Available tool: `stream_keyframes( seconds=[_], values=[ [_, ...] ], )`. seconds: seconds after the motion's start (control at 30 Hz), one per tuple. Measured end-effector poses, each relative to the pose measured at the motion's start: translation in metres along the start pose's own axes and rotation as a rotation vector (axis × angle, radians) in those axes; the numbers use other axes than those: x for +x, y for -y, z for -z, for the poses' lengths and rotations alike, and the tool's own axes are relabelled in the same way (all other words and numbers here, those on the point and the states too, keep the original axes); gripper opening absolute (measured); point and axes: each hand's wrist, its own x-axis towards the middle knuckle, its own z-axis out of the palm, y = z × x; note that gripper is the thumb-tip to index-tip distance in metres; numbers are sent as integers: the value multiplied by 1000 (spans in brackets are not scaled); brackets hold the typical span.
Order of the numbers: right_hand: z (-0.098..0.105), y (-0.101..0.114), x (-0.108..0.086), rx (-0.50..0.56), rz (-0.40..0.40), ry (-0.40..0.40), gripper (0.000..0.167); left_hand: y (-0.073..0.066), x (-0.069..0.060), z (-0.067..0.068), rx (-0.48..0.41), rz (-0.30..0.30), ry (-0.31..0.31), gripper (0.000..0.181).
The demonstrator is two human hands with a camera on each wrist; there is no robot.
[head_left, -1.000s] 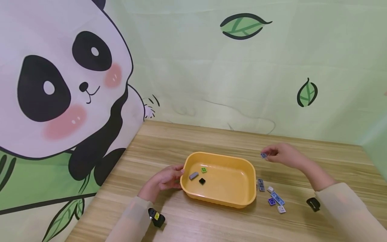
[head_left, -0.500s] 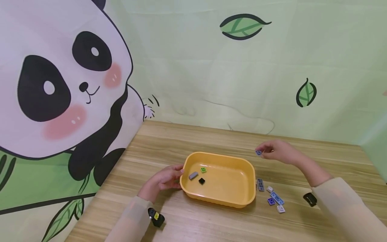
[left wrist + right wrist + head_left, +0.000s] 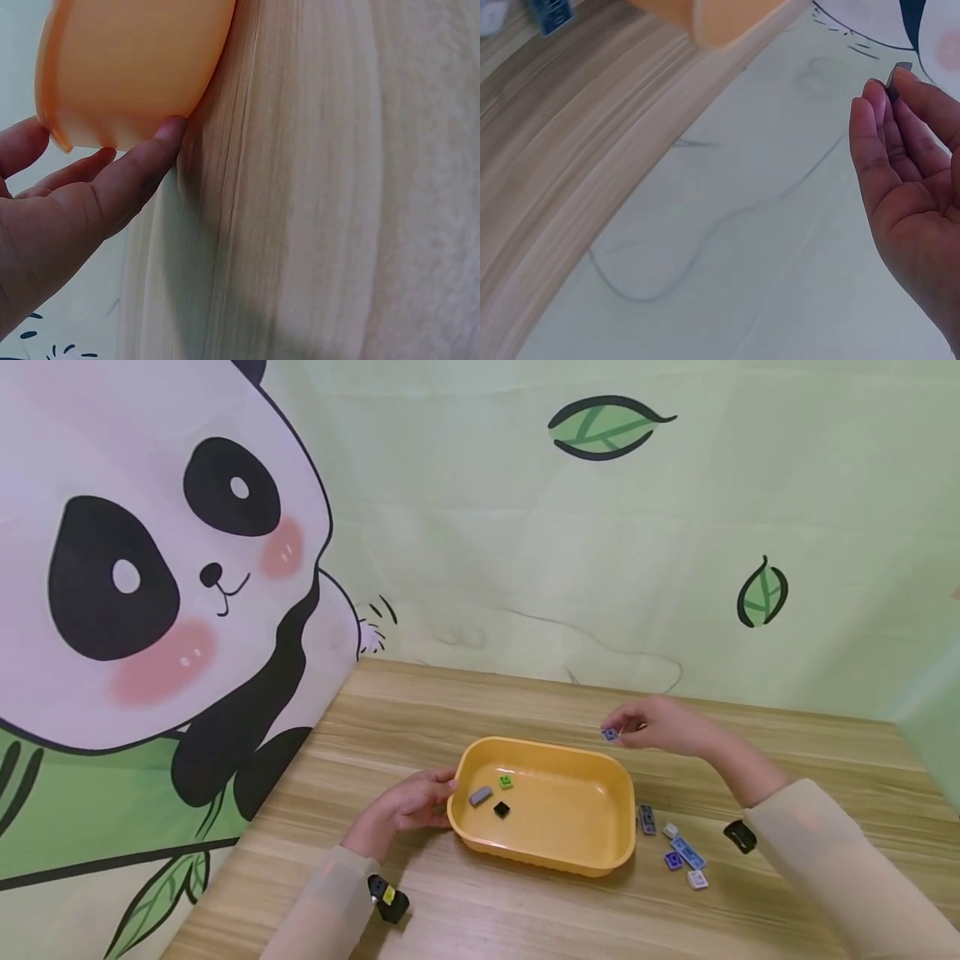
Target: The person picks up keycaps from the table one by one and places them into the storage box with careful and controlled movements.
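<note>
A yellow plastic tray [image 3: 543, 852] sits on the wooden table, holding a green tile [image 3: 506, 782], a grey piece [image 3: 481, 796] and a black tile [image 3: 502, 810]. At its left end my left hand [image 3: 416, 802] holds the tray between its digits, one at the rim and another low on the wall in the left wrist view. Behind the tray's right corner, my right hand [image 3: 663, 727] pinches a small blue square tile [image 3: 610, 735] between thumb and fingertips. In the right wrist view, that tile [image 3: 898, 75] shows only as a dark edge.
Right of the tray lie a dark grey-blue tile [image 3: 648, 819], a light blue tile [image 3: 688, 852], a purple tile [image 3: 673, 860] and white pieces [image 3: 698, 880]. Black devices are on both sleeves, one at the left [image 3: 388, 900] and one at the right [image 3: 741, 837]. Panda-printed cloth [image 3: 480, 527] borders the table.
My right hand has moved left with the blue tile, from right of the tray to behind its right corner. The left hand and the tray stay in place.
</note>
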Motion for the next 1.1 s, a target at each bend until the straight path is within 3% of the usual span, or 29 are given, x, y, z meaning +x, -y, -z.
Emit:
stream_keyframes(
  seconds=[0.33,0.87,1.1],
  values=[
    [-6,16,15,25,50,41,25,1,-1,1,7,-10,10,57],
    [-22,48,53,34,159,202,24,0,-1,0,-3,-12,6,57],
    [-29,59,65,27,209,224,26,0,0,1,-2,-10,9,57]
  ],
)
